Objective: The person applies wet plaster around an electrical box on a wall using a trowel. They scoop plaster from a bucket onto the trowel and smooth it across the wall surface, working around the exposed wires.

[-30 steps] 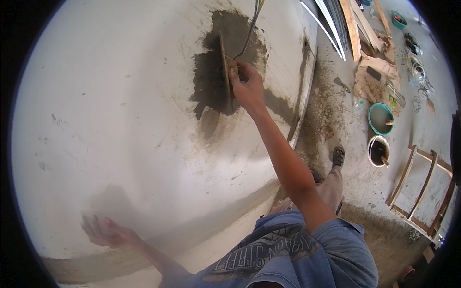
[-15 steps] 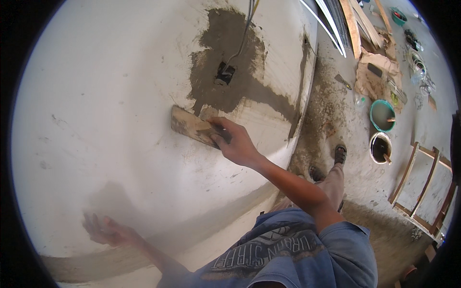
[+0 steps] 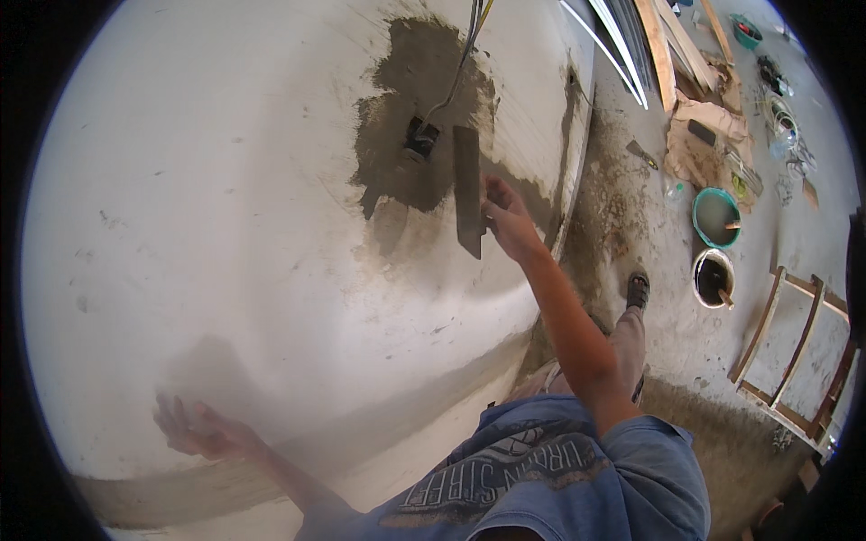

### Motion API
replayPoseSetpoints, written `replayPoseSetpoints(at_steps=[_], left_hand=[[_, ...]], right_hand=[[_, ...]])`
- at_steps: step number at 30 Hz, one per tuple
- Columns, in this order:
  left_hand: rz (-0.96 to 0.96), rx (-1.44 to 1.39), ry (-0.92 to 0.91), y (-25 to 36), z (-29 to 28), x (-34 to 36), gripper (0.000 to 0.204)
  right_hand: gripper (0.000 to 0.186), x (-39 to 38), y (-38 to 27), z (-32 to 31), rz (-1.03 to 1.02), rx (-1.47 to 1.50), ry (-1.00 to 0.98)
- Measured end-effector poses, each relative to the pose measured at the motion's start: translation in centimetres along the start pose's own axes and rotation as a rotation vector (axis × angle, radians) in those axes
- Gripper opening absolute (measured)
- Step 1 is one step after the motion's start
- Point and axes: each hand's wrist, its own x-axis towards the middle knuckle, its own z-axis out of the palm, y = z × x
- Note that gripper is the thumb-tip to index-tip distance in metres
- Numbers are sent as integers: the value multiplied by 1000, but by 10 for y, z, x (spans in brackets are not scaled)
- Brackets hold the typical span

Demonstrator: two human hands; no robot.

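Note:
My right hand (image 3: 511,217) grips the handle of a flat plastering float (image 3: 467,192). The float is tilted up, its long blade standing just right of a dark hole with an electrical box (image 3: 421,138) in the wall. Around that hole spreads a patch of wet grey-brown mortar (image 3: 410,72), with a strip running off to the right. Grey and yellow wires (image 3: 459,72) come out of the box and lead upward. At lower left, my left hand (image 3: 200,427) rests against or close to the white wall (image 3: 171,270), fingers apart and holding nothing.
On the floor to the right stand a green bucket (image 3: 717,217) and a white bucket (image 3: 713,278) with dark contents. A scraper (image 3: 641,153) lies near the wall. Farther off are crumpled brown paper (image 3: 699,153), wood planks (image 3: 658,54) and white strips (image 3: 617,45). A wooden ladder (image 3: 794,352) lies at the right.
My right hand has moved right and up, carrying the float off the lower edge of the mortar and turning it from nearly level to upright. My left hand has hardly moved.

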Motion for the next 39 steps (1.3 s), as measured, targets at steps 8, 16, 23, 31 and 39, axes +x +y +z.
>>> replayPoseSetpoints(at_steps=[8,16,23,31,39], left_hand=[[-4,-34,19,0,5,-1,29],[-74,-93,8,4,9,-8,33],[42,-30,21,-16,9,-7,36],[19,-21,12,-21,9,-10,44],[-138,-78,4,-7,8,-15,50]], right_hand=[[34,20,-4,43,-387,-538,62],[36,24,46,48,-612,-959,197],[32,-42,107,-50,-199,-704,263],[37,92,17,-47,-271,-499,193],[36,65,47,-29,-265,-489,221]])
